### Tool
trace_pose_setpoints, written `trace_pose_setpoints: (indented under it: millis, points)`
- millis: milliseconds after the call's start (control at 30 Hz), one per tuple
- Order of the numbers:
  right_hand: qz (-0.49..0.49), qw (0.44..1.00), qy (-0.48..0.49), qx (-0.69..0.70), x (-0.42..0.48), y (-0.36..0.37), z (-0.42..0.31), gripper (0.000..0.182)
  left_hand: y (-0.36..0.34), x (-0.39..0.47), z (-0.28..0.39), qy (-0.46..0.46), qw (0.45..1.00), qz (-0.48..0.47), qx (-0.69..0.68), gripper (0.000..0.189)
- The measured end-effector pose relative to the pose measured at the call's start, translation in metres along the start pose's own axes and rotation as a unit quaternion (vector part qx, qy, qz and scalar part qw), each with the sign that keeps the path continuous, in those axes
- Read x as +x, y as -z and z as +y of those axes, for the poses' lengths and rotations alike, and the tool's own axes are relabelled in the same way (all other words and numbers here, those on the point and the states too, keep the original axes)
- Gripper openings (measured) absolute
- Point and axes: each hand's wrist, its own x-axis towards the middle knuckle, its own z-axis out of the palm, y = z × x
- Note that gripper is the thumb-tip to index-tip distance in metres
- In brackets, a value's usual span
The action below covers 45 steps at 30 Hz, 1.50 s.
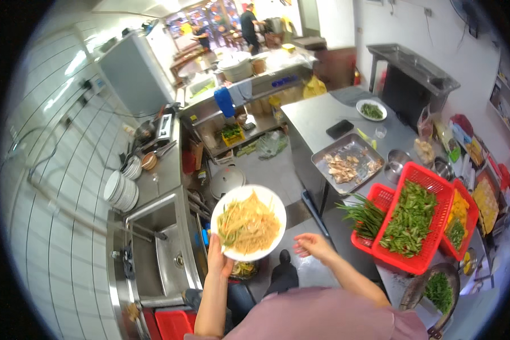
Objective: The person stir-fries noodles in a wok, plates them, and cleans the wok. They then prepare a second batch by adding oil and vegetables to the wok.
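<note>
A white plate point(248, 222) heaped with cooked noodles point(251, 225) and green strips is held up in front of me. My left hand point(220, 254) grips its lower left edge, the thumb lying along the rim. Free of the plate, my right hand point(312, 246) hangs in the air to its right with the fingers loosely curled and nothing held. Beyond the right hand, red plastic baskets point(425, 265) with cut green leaves and long green stalks stand on the steel worktable. A metal tray point(318, 158) of chopped, cooked-looking pieces lies farther back on that table.
At left are a steel sink point(153, 259) and a stack of white plates point(121, 191). A phone-like black object point(340, 129) and a plate of greens point(371, 110) rest on the steel table. A large round lid point(228, 182) is low beyond my plate. Two people stand far back.
</note>
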Motion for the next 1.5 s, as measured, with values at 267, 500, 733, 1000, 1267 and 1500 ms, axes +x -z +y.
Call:
trace_pose_setpoints:
  millis: [267,500,733,1000,1267,1500]
  points:
    - [0.213,0.975,0.021,0.058,0.138,0.064,-0.079,0.029,-0.059,0.360,-0.015,0.113,0.986,-0.104,0.061,0.041]
    - [0.306,0.944,0.029,0.120,0.245,0.086,-0.119,0.031,-0.108,0.588,-0.123,0.173,0.959,-0.065,0.214,0.039]
    - [0.335,0.928,0.071,0.146,0.313,0.071,-0.160,0.029,-0.132,0.655,-0.191,0.209,0.924,-0.062,0.313,0.033]
    - [0.590,0.797,-0.034,0.125,0.238,0.017,-0.124,0.031,-0.170,0.657,-0.202,0.278,0.836,-0.159,0.446,0.081]
    - [0.460,0.863,-0.059,0.201,0.245,0.001,-0.059,0.032,-0.040,0.650,-0.084,0.078,0.960,-0.008,0.271,0.023]
    - [0.266,0.954,-0.116,0.073,0.305,0.032,-0.066,0.030,0.155,0.590,0.242,-0.383,0.667,0.503,0.395,0.020]
